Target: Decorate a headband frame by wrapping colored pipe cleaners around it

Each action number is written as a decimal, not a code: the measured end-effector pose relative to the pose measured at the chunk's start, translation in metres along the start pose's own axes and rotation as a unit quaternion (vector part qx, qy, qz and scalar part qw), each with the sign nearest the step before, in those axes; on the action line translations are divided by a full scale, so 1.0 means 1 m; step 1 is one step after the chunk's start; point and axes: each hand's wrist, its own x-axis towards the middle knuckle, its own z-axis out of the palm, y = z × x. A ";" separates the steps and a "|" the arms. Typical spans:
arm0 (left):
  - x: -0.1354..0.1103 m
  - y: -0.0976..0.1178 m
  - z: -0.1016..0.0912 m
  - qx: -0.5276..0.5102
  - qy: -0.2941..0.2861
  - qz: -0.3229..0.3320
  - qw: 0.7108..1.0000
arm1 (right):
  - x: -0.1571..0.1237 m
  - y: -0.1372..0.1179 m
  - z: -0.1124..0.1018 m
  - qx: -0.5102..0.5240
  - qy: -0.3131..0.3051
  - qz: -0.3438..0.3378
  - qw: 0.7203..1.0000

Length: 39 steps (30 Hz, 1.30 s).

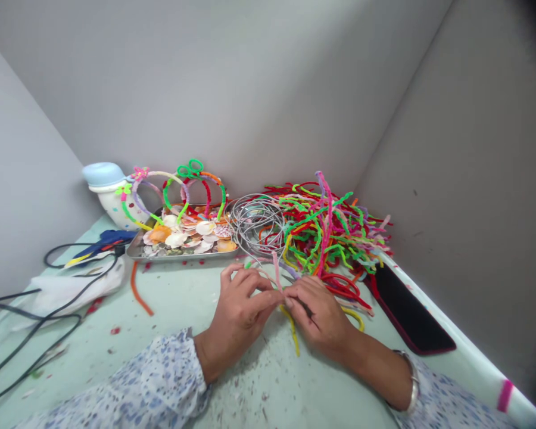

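- My left hand and right hand meet fingertip to fingertip just above the table.
- My left thumb and forefinger are closed on a pink pipe cleaner, which sticks up from the pinch.
- My right fingers are curled shut at the same spot, on a yellow pipe cleaner that trails down toward me between my wrists.
- I cannot tell whether the two are twisted together yet, because my fingertips cover the joint.
- I judge this piece barely begun: two loose ends and no shape to it.
- Just behind my knuckles lies the pile of pipe cleaners, tangled in red, green, yellow and pink. It is large, so plenty of stock is unused.
- Left of the pile is a coil of grey wire.
- Further left is a metal tray holding shells. Wrapped hoops stand over them, some topped with small flowers. These look finished.
- A single orange pipe cleaner lies on the table near the tray.
- At the far left are a blue glue gun with its black cable, a white cloth and a white jar with a pale blue lid.
- A phone lies to my right, against the table edge.
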 end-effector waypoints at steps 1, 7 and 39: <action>0.000 0.000 0.000 0.001 0.002 0.001 1.000 | 0.000 0.000 0.000 0.000 0.002 0.000 1.000; 0.000 -0.002 0.000 0.002 0.012 0.014 1.000 | 0.000 -0.001 -0.001 0.003 0.004 0.002 1.000; 0.001 -0.001 0.003 -0.008 0.012 0.004 1.000 | -0.001 0.002 0.002 -0.011 0.006 -0.013 1.000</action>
